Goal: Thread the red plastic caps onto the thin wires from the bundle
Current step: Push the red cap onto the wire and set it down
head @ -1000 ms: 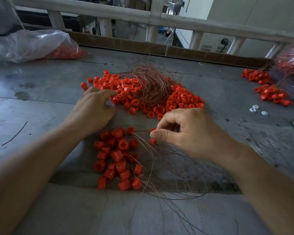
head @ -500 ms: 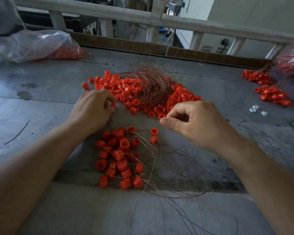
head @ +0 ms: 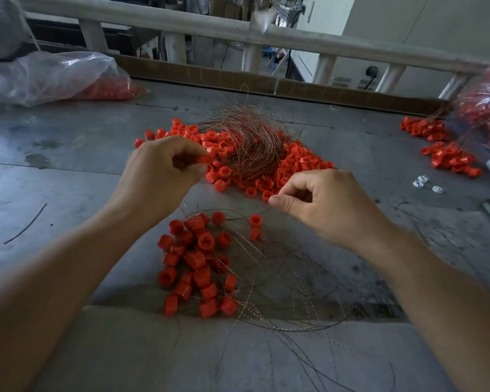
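Observation:
A curled bundle of thin copper wires (head: pixel 249 142) lies on top of a wide heap of loose red caps (head: pixel 303 162) at the table's middle. My left hand (head: pixel 159 176) is raised just left of the heap and pinches one red cap (head: pixel 203 159) between thumb and fingers. My right hand (head: pixel 320 202) hovers at the heap's near edge with thumb and forefinger pinched together, seemingly on a thin wire that I can barely see. Nearer to me lies a pile of capped wires (head: pixel 195 258), their strands spreading right.
A plastic bag of red caps (head: pixel 65 77) lies at the back left, another bag (head: pixel 484 108) at the right edge. More capped wires (head: pixel 441 148) and small white pieces (head: pixel 425 185) sit at the right. A wooden rail (head: pixel 238 32) borders the grey table (head: pixel 68 165).
My left hand has lifted off the heap with one red cap pinched in it. My right hand has moved up and away from the near pile toward the heap's edge.

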